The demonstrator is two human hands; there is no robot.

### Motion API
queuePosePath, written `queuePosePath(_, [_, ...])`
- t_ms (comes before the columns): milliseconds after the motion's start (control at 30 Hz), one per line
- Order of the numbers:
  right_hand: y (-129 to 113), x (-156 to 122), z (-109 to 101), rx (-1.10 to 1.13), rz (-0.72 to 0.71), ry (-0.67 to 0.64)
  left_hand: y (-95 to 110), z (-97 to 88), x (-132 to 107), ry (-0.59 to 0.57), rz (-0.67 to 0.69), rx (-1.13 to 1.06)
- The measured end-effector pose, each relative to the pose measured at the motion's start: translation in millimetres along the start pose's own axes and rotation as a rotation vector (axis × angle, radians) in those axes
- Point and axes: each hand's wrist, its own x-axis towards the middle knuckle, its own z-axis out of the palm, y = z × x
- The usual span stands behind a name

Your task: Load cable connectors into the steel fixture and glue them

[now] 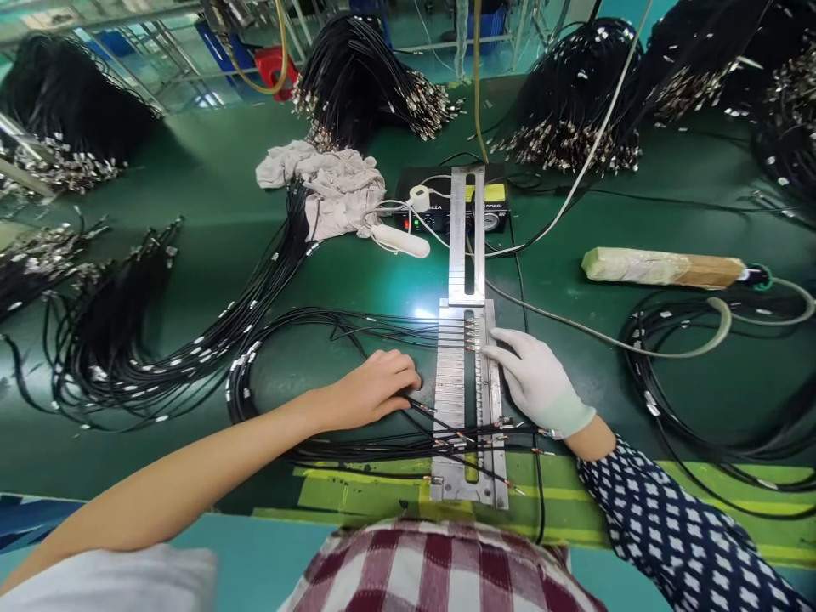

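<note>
Two hands rest at a flat, ribbed metal plate (452, 387) on a green table (191, 195). The left hand (376, 387), bare, curls its fingers down onto thin black cables (357, 321) just left of the plate; whether it pinches one or only presses on them cannot be told. The right hand (539, 382), in a smooth white glove, lies flat and loose on the plate's right edge, holding nothing. Several cables cross the plate, and their shiny metal tips sit in its grooves near the upper end, while more lie tangled over the lower end. A long slotted metal bar (459, 246) extends from the plate's far end over a black box (497, 208). A crumpled pale rag (337, 191) and a white rounded handle (401, 240) lie left of the bar, and a tape-wrapped stick (663, 268) lies to the right. Thick bundles (363, 76) of black cables with metal tips are heaped along the back.
</note>
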Motion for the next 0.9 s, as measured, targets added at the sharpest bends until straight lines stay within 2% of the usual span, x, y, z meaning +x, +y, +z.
queuePosePath(100, [0,0,1,0.015,0.014,-0.002,2,-2.0,-8,-0.013,-0.055,-0.027])
queuePosePath(167, [0,2,1,0.025,0.025,-0.006,1,-1.5,-4,-0.003,-0.064,-0.137])
queuePosePath(200, [0,2,1,0.033,0.035,-0.005,0,-0.5,0,0.028,-0.063,-0.200])
queuePosePath(267, [0,4,1,0.057,0.055,0.000,-3,3.7,13,0.164,-0.061,-0.261])
queuePosePath(333, [-1,4,0,0.078,0.073,0.004,-5,11.4,29,0.347,-0.009,-0.159])
queuePosePath(400, [-2,5,-1,0.087,0.089,-0.001,-7,20.6,44,0.455,0.097,0.057])
queuePosePath(500, [-3,6,-2,0.099,0.118,-0.012,-8,29.8,60,0.464,0.230,0.357])
queuePosePath(600, [-2,6,-1,0.122,0.126,-0.012,-8,29.0,67,0.475,0.288,0.520])
queuePosePath(733, [-1,5,0,0.130,0.118,-0.007,-5,20.8,69,0.529,0.396,0.636])
queuePosePath(900, [-3,7,-2,0.129,0.115,-0.013,-3,16.8,74,0.562,0.511,0.654])
